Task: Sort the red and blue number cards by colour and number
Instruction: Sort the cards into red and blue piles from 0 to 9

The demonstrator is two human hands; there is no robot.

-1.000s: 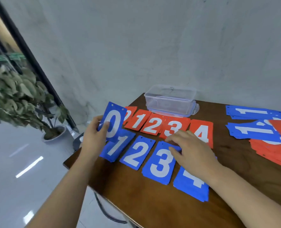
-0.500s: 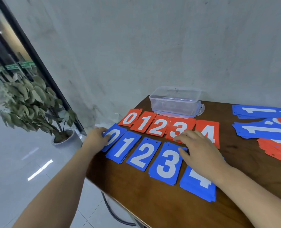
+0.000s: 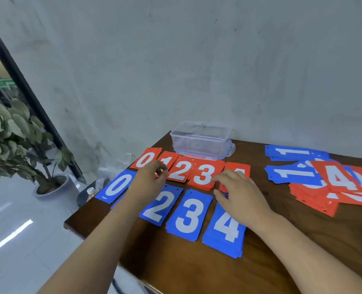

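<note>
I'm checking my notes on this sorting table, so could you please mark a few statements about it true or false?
1. The red row lies nearer the wall than the blue row. True.
2. The blue 0 card lies at the right end of its row. False: it is at the left end.
3. The clear container stands behind the red row. True.
4. The unsorted pile on the right holds only red cards. False: blue 1 cards lie there too.
</note>
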